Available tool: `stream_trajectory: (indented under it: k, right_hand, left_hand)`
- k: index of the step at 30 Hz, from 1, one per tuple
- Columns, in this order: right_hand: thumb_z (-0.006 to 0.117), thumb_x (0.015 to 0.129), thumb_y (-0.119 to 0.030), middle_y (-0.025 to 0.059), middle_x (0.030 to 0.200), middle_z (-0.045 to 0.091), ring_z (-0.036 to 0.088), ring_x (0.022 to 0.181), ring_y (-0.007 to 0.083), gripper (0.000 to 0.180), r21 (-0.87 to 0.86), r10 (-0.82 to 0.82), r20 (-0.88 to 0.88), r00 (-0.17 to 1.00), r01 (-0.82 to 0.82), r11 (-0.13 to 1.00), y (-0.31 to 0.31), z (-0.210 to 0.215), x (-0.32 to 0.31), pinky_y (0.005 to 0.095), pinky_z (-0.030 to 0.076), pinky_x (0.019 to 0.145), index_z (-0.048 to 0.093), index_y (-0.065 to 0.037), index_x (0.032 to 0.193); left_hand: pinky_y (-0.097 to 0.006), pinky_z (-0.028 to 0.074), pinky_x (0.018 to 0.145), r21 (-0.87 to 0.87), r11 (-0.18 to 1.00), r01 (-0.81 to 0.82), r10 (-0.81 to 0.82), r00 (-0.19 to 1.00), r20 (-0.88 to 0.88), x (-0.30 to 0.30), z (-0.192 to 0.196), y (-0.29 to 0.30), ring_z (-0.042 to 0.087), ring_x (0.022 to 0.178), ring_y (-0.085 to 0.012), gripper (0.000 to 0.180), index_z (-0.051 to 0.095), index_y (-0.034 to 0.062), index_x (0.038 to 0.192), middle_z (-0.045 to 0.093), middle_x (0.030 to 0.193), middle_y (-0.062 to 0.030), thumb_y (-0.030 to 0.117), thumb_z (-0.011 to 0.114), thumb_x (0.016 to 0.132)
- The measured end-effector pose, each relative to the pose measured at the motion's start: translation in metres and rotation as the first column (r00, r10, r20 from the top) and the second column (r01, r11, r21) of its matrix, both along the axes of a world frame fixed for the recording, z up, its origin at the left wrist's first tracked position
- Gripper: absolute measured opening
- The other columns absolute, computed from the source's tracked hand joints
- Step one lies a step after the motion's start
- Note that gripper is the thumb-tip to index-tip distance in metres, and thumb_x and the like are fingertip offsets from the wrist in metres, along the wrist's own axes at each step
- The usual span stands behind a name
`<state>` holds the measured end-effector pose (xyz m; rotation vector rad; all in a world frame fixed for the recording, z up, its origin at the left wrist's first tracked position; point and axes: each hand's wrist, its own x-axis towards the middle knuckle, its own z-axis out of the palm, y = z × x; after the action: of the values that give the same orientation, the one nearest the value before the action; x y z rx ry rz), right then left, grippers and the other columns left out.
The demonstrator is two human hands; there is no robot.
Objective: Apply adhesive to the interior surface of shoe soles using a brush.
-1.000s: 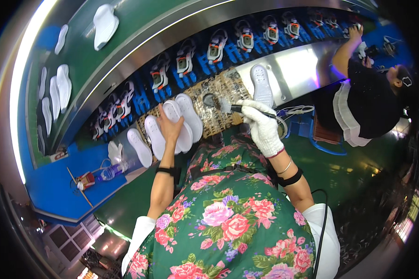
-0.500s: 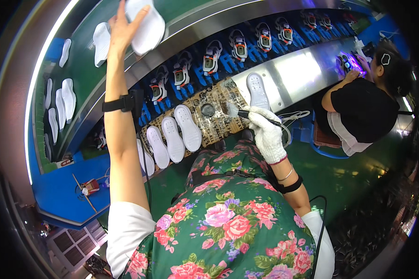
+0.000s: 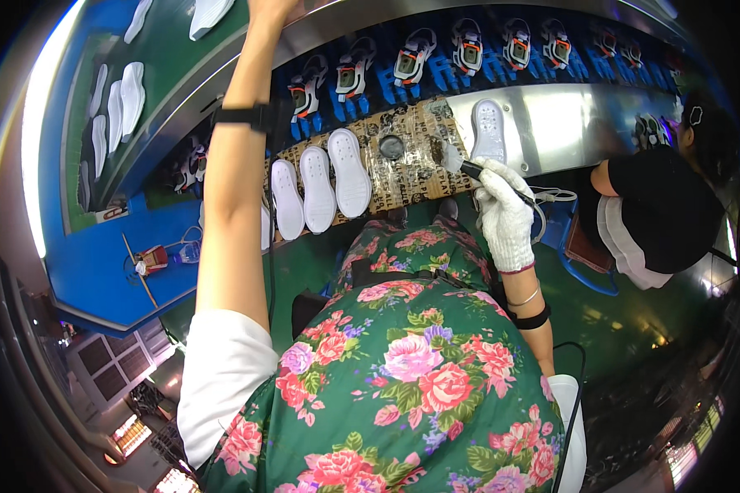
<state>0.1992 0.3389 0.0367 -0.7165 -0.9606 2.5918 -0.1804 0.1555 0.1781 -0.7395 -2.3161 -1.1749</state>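
Observation:
My right hand [image 3: 506, 218], in a white knitted glove, is closed around the black handle of a brush [image 3: 470, 169]. The brush's pale bristles point left over a cardboard-covered board [image 3: 415, 177], to the right of a small dark round pot [image 3: 392, 147]. Several white shoe soles, one of them the sole [image 3: 349, 174], lie side by side at the board's left part; my left arm partly hides one. Beyond the brush, another white sole [image 3: 489, 131] lies on the metal bench. My left hand [image 3: 270, 10] reaches to the top edge over the green belt; its fingers are out of view.
More white soles [image 3: 131, 99] rest on the green belt [image 3: 173, 70] at left. White and orange shoe uppers [image 3: 413, 59] stand on blue holders along the back. At right a person in black [image 3: 654, 201] sits by the bench. A blue table [image 3: 99, 271] is at lower left.
My left hand, earlier on a white sole over the belt, has passed mostly beyond the top edge. The whole view has shifted, so the bench appears higher and farther right. The brush stays in my right hand.

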Motion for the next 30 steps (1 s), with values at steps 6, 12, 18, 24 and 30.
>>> stream_trajectory:
  k: [6,12,18,24,30]
  right_hand:
    - [0.068,0.084,0.003,0.0157,0.105,0.072,0.065,0.077,0.0121,0.021,0.021,-0.01,0.015,1.0,0.01,1.0,0.009,-0.001,-0.001,0.021,0.051,0.064,0.07,0.005,0.105]
    - [0.067,0.084,0.003,0.0146,0.104,0.073,0.068,0.084,0.0135,0.021,0.019,0.041,0.017,0.999,-0.042,0.999,0.006,0.003,-0.004,0.0206,0.051,0.066,0.071,0.003,0.104]
    - [0.068,0.082,0.004,0.0142,0.1,0.072,0.065,0.074,0.0131,0.02,-0.005,0.045,0.079,0.996,-0.045,0.999,-0.005,0.014,-0.002,0.0209,0.051,0.063,0.069,0.005,0.102]
    - [0.068,0.083,0.002,0.0107,0.096,0.072,0.064,0.075,0.0118,0.018,0.01,0.019,0.055,0.998,-0.019,1.0,0.004,0.022,0.005,0.0218,0.05,0.064,0.07,0.003,0.101]
    - [0.068,0.085,-0.001,0.0076,0.098,0.074,0.065,0.079,0.009,0.015,0.022,-0.03,0.01,0.999,0.03,0.999,0.009,0.025,0.011,0.0198,0.048,0.065,0.073,-0.001,0.099]
  left_hand:
    - [-0.03,0.049,0.089,0.36,0.924,0.127,-0.172,0.98,0.097,0.145,-0.094,-0.062,0.061,0.098,-0.0158,0.033,0.06,-0.0016,0.122,0.063,0.113,-0.0092,0.005,0.064,0.09]
    - [-0.051,0.034,0.107,-0.621,0.783,0.031,0.327,0.829,0.454,0.243,-0.27,-0.091,0.038,0.126,-0.0536,0.113,0.018,0.0119,0.156,0.038,0.134,-0.0368,0.042,0.083,0.069]
    - [-0.051,0.036,0.103,-0.617,0.782,-0.091,0.405,0.826,0.392,0.239,-0.307,-0.088,0.039,0.123,-0.0482,0.11,0.019,0.0159,0.156,0.038,0.134,-0.0337,0.033,0.083,0.069]
    - [-0.053,0.035,0.106,-0.498,0.827,-0.262,0.491,0.767,0.412,0.244,-0.293,-0.091,0.027,0.13,-0.0503,0.105,0.022,0.018,0.155,0.025,0.143,-0.0343,0.024,0.079,0.067]
    - [-0.031,0.048,0.094,0.41,0.899,-0.153,-0.213,0.664,0.717,0.231,-0.196,-0.06,0.06,0.109,-0.0183,0.058,0.052,0.0016,0.136,0.058,0.126,-0.0133,-0.001,0.067,0.08]
